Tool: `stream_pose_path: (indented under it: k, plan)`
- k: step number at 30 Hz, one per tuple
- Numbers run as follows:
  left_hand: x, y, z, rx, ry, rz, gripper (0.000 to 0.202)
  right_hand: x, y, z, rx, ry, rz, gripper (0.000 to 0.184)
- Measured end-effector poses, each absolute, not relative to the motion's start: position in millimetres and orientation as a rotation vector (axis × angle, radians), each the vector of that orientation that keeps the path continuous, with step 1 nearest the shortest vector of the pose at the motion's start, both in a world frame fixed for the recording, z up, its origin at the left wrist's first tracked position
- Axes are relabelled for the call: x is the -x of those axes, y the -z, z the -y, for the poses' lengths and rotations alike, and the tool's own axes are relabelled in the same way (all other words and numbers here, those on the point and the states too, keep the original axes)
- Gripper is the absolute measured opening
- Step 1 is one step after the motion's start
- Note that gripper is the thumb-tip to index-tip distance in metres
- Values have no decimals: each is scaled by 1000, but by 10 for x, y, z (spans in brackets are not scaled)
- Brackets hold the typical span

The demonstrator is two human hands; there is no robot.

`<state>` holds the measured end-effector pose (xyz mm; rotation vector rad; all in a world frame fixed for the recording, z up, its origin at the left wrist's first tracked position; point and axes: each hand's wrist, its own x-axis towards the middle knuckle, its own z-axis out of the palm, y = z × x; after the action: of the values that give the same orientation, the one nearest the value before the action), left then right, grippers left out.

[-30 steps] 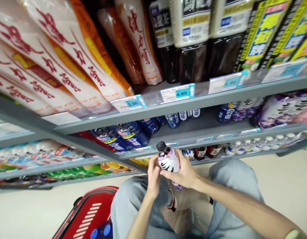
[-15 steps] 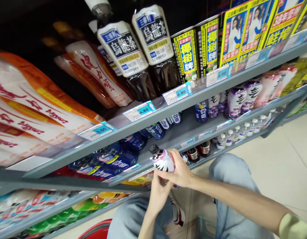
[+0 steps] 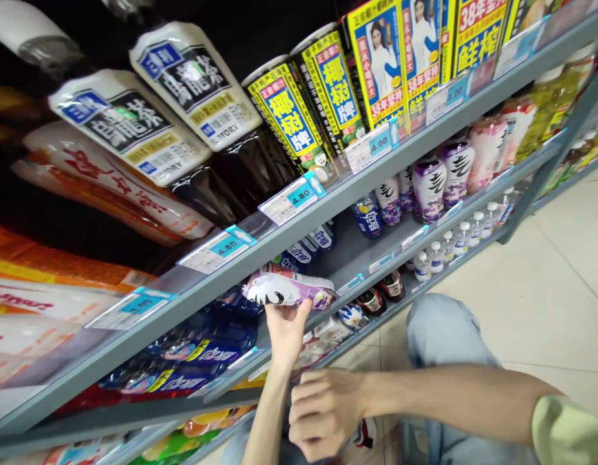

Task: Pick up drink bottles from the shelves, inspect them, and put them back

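Note:
My left hand (image 3: 285, 326) is raised to the second shelf and grips a purple-and-white drink bottle (image 3: 287, 289), which lies almost on its side at the shelf's front edge. Blue-labelled bottles (image 3: 206, 339) stand just left of it. My right hand (image 3: 323, 410) hangs lower, in front of my knee, with its fingers curled in and nothing visible in them. More purple-and-white bottles (image 3: 432, 187) of the same kind stand further right on that shelf.
Grey shelves (image 3: 357, 187) with price tags (image 3: 292, 199) run diagonally across the view. Big dark tea bottles (image 3: 183, 90) and yellow cartons (image 3: 328, 97) fill the upper shelf. Small water bottles (image 3: 454, 242) line the lowest one. Beige floor tiles (image 3: 546, 284) lie to the right.
The bottle was held upright in both hands. Now only my left hand has it, lifted and tipped sideways at the shelf; my right hand has let go and dropped. The view swung right.

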<state>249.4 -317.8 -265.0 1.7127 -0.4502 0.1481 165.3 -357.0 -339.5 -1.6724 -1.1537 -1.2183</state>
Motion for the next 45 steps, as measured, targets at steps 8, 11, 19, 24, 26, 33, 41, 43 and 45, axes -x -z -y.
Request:
stream_pose_path:
  k: [8, 11, 19, 24, 26, 33, 41, 43, 45]
  plan:
    - [-2628, 2623, 3954, -1777, -67, 591, 34, -1633, 3529, 3532, 1761, 1111, 1290, 18]
    - [-2646, 2701, 4227, -1831, 4, 564, 43, -1639, 3567, 3558, 1764, 1110, 1310, 19]
    - [-2714, 2889, 4789, -1929, 97, 626, 70, -1690, 3553, 3644, 1828, 995, 1138, 20]
    - [-2701, 2836, 4982, -1997, 20, 660, 70, -1679, 3462, 3719, 1905, 915, 1210, 19]
    - [-2707, 2820, 4995, -2051, -10, 672, 71, -1673, 3470, 3720, 1928, 904, 1228, 21]
    - [-2756, 2770, 4814, -2109, 133, 801, 53, -1607, 3460, 3768, 2010, 796, 1319, 16]
    - [-2764, 2810, 4912, -2136, 110, 978, 27, -1540, 3452, 3719, 2133, 686, 1387, 9]
    - [-2748, 2843, 4986, -2127, 142, 1027, 22, -1546, 3465, 3704, 2145, 673, 1406, 9]
    - [-2720, 2877, 5058, -2138, 123, 1059, 25, -1560, 3480, 3696, 2118, 682, 1433, 11]
